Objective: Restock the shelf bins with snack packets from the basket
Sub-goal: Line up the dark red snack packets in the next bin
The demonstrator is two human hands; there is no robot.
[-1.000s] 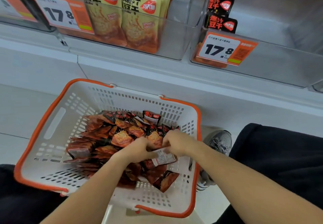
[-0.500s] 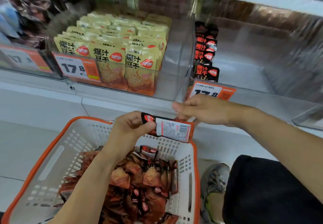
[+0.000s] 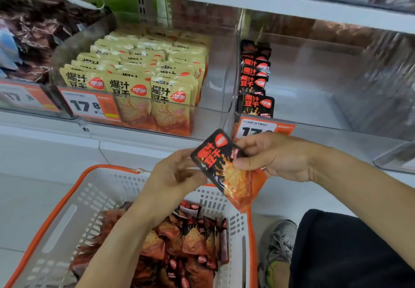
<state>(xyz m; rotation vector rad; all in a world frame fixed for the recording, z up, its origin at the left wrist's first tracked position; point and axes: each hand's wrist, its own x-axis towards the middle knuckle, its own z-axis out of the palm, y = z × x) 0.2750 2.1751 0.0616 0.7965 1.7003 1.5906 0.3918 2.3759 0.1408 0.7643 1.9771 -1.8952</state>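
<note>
The white plastic basket with an orange rim (image 3: 67, 200) runs off the bottom edge, so its near wall is out of view, and the left forearm hides part of the heap of red-and-black snack packets (image 3: 193, 238) inside it. Above the basket, the right hand (image 3: 278, 157) covers the lower half of the orange-and-white price tag (image 3: 258, 128), cutting off its digits. Up and left of the basket, the dark crinkled packets (image 3: 40, 31) are too blurred to read.

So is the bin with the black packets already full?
No, the bin holds one row of black packets at its left; the rest is bare.
</note>
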